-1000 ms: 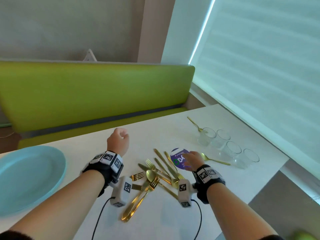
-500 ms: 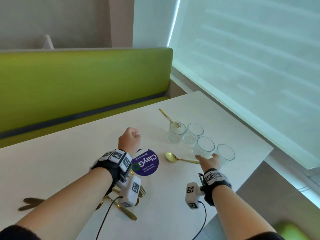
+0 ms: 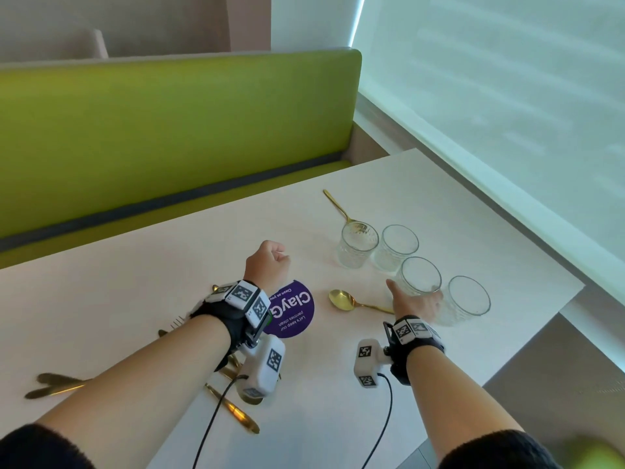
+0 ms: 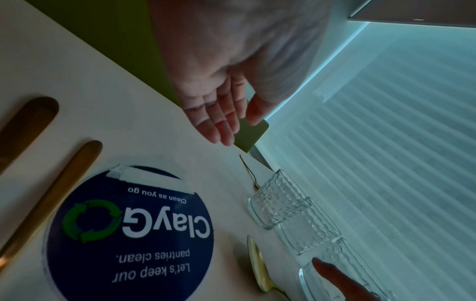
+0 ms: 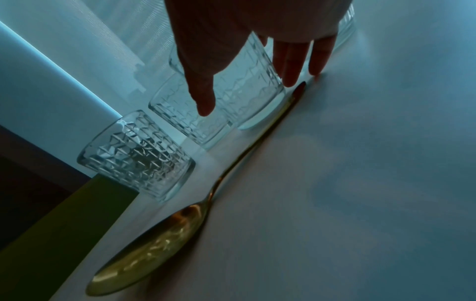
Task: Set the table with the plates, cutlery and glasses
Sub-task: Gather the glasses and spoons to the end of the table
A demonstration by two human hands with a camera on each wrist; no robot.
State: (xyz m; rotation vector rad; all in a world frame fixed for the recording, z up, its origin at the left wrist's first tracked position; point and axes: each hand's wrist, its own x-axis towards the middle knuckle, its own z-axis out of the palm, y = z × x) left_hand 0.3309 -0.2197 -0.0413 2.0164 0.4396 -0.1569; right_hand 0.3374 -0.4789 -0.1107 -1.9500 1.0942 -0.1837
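Reaching toward the table's [image 3: 372,184] right edge, your right hand [image 3: 417,304] spreads thumb and fingers around the third glass [image 3: 419,277] of four, not clamped. Your left hand [image 3: 267,262] hovers curled, empty, above the purple sticker [image 3: 292,313].

Clear patterned glasses [image 3: 419,280], glossy gold spoon [image 3: 341,300]

A round purple sticker [image 3: 290,310] reading "ClayGo" lies on the worktop [image 3: 135,265]. Behind stands a green bench backrest [image 3: 169,130]. A pale blind [image 3: 490,96], seemingly translucent, covers the window.
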